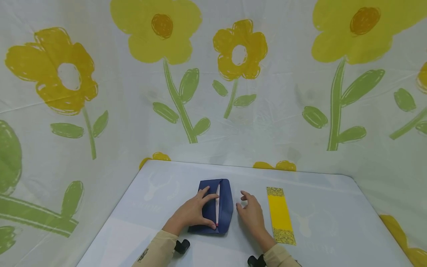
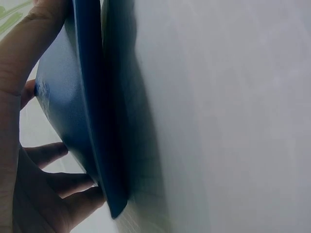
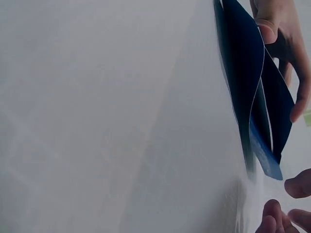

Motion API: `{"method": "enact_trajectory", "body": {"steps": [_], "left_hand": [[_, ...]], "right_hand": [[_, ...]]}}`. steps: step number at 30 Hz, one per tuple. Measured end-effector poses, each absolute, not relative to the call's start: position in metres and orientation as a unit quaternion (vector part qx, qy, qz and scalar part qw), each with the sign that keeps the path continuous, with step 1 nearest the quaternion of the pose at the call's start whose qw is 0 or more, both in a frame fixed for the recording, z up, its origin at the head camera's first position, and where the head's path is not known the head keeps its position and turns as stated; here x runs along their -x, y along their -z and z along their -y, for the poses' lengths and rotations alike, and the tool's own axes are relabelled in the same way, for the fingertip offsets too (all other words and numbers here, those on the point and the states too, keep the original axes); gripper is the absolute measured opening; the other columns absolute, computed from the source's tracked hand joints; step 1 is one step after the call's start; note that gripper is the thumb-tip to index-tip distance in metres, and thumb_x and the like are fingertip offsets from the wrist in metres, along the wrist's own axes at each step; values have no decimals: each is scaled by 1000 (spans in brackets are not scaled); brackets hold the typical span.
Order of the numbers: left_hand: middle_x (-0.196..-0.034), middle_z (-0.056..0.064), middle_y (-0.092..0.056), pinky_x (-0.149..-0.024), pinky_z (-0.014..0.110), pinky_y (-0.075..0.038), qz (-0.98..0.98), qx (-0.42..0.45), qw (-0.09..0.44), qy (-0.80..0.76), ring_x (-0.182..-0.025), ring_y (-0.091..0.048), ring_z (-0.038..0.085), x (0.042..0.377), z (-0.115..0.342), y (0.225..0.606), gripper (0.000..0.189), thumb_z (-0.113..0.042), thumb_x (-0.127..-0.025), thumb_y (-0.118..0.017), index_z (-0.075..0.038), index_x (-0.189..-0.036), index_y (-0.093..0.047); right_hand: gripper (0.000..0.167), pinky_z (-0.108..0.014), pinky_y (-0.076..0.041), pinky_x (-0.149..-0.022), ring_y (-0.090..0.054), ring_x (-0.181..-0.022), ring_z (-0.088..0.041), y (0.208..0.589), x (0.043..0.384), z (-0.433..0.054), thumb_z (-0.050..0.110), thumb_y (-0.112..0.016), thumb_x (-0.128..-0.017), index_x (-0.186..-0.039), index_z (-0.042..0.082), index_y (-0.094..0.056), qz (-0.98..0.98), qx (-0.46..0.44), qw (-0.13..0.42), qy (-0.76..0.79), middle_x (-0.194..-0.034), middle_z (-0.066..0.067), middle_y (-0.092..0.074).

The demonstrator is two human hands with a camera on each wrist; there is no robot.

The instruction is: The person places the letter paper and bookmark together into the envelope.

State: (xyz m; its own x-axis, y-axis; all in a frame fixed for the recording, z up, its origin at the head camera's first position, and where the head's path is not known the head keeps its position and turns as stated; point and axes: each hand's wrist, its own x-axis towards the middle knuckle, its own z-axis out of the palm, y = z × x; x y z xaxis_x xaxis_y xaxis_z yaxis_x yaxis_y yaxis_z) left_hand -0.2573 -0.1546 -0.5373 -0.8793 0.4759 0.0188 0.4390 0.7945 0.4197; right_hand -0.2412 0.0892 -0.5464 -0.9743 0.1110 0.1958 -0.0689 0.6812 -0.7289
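Behind and around the white table (image 1: 126, 226), pale backdrop cloth (image 1: 283, 92) printed with large yellow and ochre flowers (image 1: 156, 40) on green stems. Across the tabletop, faint antlered-head motifs (image 1: 158, 185) with pale lettering (image 1: 146, 205) nearby, too washed-out to read. On the beige left sleeve (image 1: 158, 246), a small dark mark (image 1: 142, 255), likewise illegible. In the left wrist view, a whitish patch (image 2: 43, 94) on the dark blue envelope (image 1: 210, 211); cannot tell whether print, label or scuff.

About the envelope: lies near the middle of the table, between both hands, with flap (image 1: 227, 207) spread open toward the right hand (image 1: 251, 213). Plain navy, smooth, with clipped corners on the flap. Bows apart at the mouth, shown as curved edges in the right wrist view. Along the opening, a narrow pale sliver (image 1: 217, 207) with reddish ends; cannot tell whether lining or contents.

Grasped between thumb and fingers of the left hand (image 1: 195, 209), thumb near the lower end of the mouth. Right hand unclenched, holding nothing, fingers loosely bent, just beside the flap and apart from it. Farther right, flat on the table, a bright yellow strip (image 1: 280, 213) with speckled bands at both ends. At each wrist, a black device (image 1: 182, 246).
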Motion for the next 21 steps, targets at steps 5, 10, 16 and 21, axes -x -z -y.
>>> {"method": "enact_trajectory", "body": {"steps": [5,10,16,21], "left_hand": [[-166,13,-24,-102,60,-47,-945,-244,43,-213,-140,-44,45,257,154,537,105,-76,-60,-82,-45,-151,-40],[-166,13,-24,-103,59,-47,-945,-244,44,-212,-140,-44,45,257,154,536,105,-77,-61,-82,-44,-151,-40],[-166,15,-24,-102,59,-48,-944,-248,43,-214,-138,-45,46,256,153,535,104,-73,-61,-84,-44,-151,-41],[-166,15,-25,-102,59,-48,-942,-249,43,-220,-138,-46,47,256,152,535,104,-74,-61,-84,-43,-151,-41]], "right_hand": [[48,-31,-52,-69,-57,-74,-14,547,242,-91,13,-74,-89,-134,4,-62,911,19,110,-398,-108,-9,-67],[49,-32,-53,-71,-57,-75,-15,547,240,-94,14,-74,-89,-135,4,-61,911,29,106,-396,-109,-10,-67],[50,-32,-53,-71,-58,-77,-17,546,241,-99,13,-74,-90,-136,3,-60,912,39,103,-396,-110,-12,-66],[51,-33,-54,-73,-58,-79,-17,546,243,-103,14,-74,-91,-138,5,-59,913,48,99,-392,-113,-12,-65]]}}
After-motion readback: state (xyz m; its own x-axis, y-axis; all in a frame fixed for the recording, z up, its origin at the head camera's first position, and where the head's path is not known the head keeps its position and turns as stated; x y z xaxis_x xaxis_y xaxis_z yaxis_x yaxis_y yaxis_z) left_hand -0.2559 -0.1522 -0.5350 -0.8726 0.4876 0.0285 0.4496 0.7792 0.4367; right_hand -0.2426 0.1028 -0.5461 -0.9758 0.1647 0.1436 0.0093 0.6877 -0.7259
